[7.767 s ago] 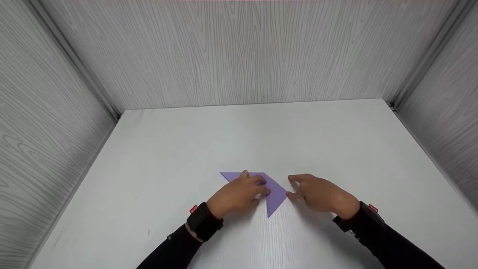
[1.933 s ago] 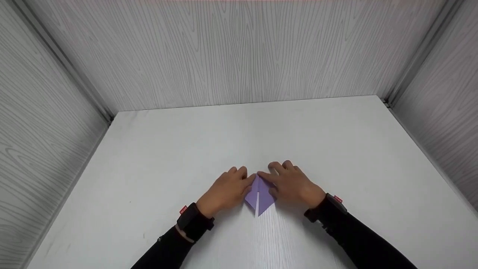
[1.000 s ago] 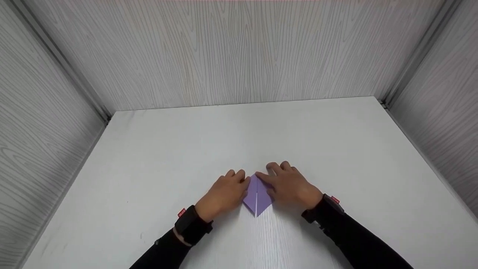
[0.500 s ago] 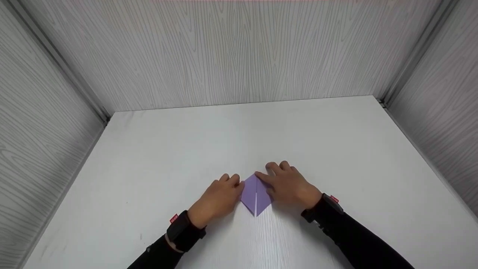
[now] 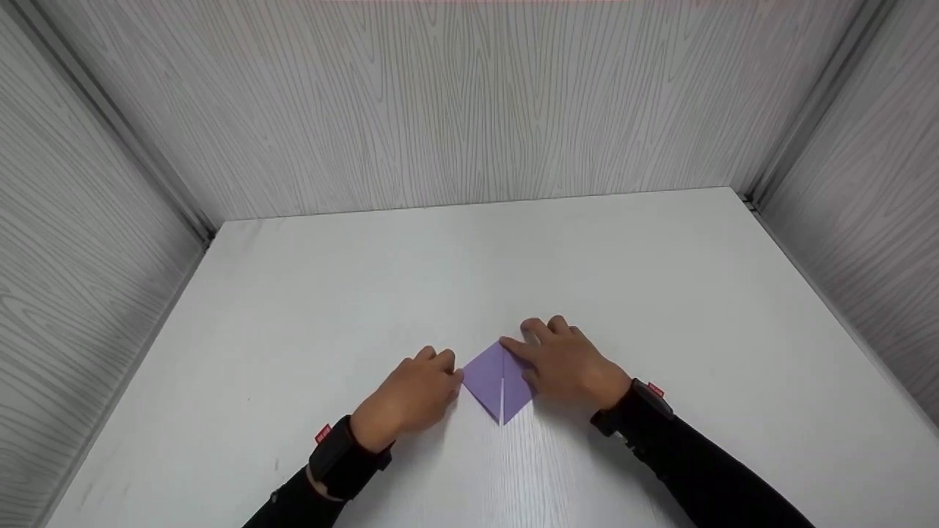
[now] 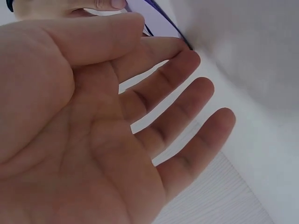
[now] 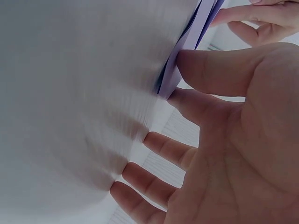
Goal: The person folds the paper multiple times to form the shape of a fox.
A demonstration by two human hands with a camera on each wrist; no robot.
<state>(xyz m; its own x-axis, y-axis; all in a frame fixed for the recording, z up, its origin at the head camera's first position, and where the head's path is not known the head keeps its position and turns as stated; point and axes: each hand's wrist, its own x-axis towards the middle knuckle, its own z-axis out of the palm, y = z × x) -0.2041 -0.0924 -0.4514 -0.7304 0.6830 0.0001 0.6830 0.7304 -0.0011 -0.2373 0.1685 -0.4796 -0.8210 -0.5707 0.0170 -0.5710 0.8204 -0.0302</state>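
A folded sheet of purple paper (image 5: pixel 484 378) lies on the white tabletop as a diamond, with a narrow slit running from its middle to its near tip. At its left corner, my left hand (image 5: pixel 411 396) touches the edge with the index fingertip. The left wrist view shows that hand's fingers (image 6: pixel 187 109) spread and nearly straight, with part of the paper (image 6: pixel 156 21) beyond them. My right hand (image 5: pixel 576 367) presses the top corner with the index finger and the right side with the thumb (image 7: pixel 210 70). Its other fingers rest on the table, and it covers the paper's right corner.
The white tabletop (image 5: pixel 352 293) extends around the hands. A wood-grain panel (image 5: pixel 469 103) rises at the back, with side panels at left (image 5: pixel 81 242) and right (image 5: pixel 866 198).
The paper went from a wide shape with a spread left wing to a diamond. Over the last second my left hand slid left and nearer along its upper left edge, while the right stayed put.
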